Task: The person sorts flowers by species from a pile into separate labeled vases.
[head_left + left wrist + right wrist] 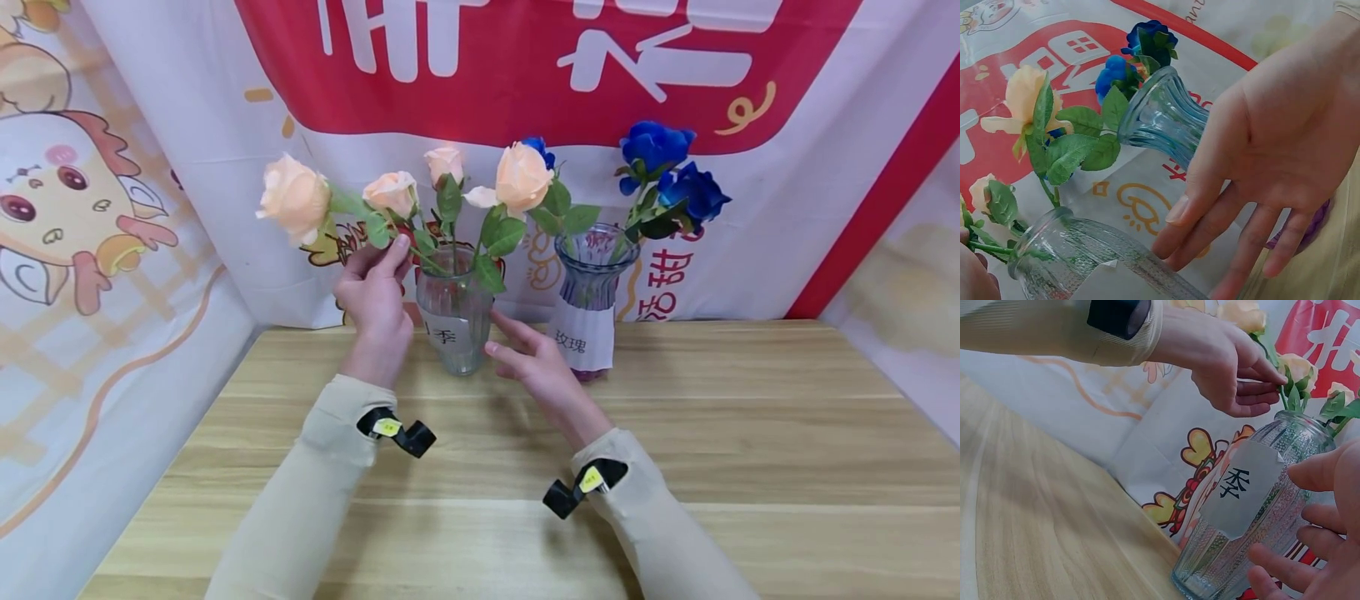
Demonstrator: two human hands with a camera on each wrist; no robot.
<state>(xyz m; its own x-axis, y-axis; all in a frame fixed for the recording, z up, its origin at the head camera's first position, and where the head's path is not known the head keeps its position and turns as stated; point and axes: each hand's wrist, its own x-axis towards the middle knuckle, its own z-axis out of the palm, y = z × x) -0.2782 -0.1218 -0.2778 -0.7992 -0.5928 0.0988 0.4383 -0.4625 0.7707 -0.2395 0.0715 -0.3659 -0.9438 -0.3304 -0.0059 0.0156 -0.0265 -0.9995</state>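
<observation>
My left hand (375,300) pinches the green stem of a peach rose beside the rim of a ribbed clear glass vase (459,300); the right wrist view shows thumb and fingertips on the stem. Several peach roses (523,177) with green leaves stand in this vase, and one large bloom (295,198) leans far left. The vase carries a white paper label (1241,487) with black characters. Beside the vase's right side is my right hand (536,362), its fingers spread and mostly straight, holding nothing. In the left wrist view that hand's palm (1285,131) shows.
Right of my right hand stands a flared bluish glass vase (592,279) with a white label, a purple base and blue roses (656,146). Both vases are near the back edge of the wooden table (480,533), close to a printed red and white cloth (420,100).
</observation>
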